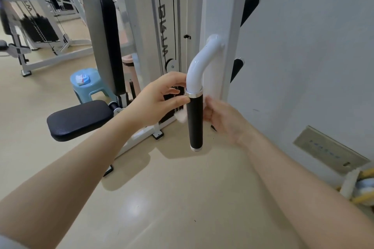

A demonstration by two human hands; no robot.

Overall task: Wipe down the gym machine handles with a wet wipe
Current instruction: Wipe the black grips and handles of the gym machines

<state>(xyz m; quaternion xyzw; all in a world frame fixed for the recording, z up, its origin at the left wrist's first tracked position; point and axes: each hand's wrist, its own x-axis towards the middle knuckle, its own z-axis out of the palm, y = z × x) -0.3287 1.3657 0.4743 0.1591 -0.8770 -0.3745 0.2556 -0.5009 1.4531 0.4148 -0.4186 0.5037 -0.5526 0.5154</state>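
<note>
A gym machine handle hangs down in the middle of the view: a curved white tube (199, 66) ending in a black grip (195, 121) with a silver ring at its top. A white wet wipe (182, 116) passes behind the grip's upper part. My left hand (159, 100) pinches the wipe at the grip's left side, just under the ring. My right hand (222, 119) holds the wipe's other end on the right side, behind the grip. The part of the wipe behind the grip is hidden.
The machine's black seat (80, 119) and upright back pad (107, 44) stand to the left. A blue stool (89, 86) carries a wipe packet (83, 79). A white wall (313, 56) is close on the right. Other machines (36, 26) stand far left.
</note>
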